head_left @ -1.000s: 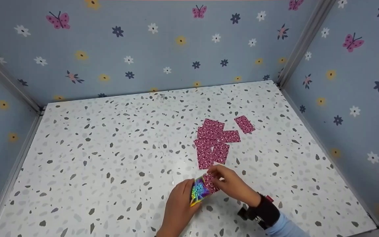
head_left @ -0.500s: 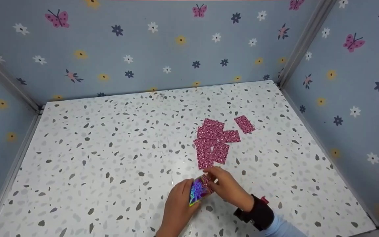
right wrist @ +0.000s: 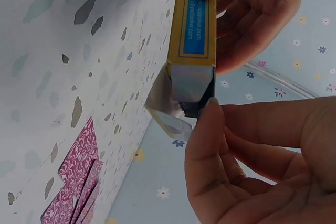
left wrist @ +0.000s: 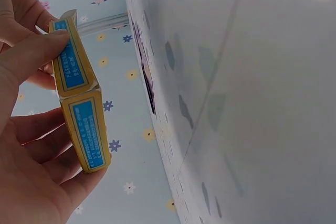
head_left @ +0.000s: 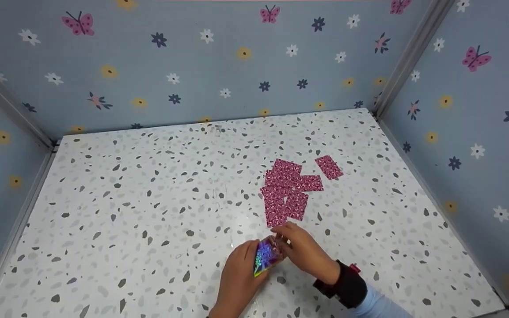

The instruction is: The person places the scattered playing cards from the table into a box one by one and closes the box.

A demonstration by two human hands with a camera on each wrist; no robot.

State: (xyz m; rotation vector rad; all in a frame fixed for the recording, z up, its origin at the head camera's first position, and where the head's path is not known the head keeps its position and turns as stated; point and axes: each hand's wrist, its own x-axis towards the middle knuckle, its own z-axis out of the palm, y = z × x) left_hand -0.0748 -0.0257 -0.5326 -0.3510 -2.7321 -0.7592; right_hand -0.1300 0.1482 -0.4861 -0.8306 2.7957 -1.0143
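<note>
My left hand grips a small playing-card box, with a shiny rainbow face upward in the head view. The left wrist view shows the box's yellow and blue sides, the thumb on one and fingers behind. My right hand is at the box's open end, its thumb and finger pinching the dark edges of playing cards in the mouth. The box's flap hangs folded out. How far the cards sit inside is hidden by the fingers. Beyond the hands lie pink-patterned playing cards, several overlapping.
One pink card lies apart, to the right of the others. The speckled white tabletop is bounded by blue floral panels at the back and sides. A dark band wraps my right wrist.
My right hand has shifted slightly left, closer to the box. The pink cards at its open end have slid further in. My left hand and the cards on the table stay put.
</note>
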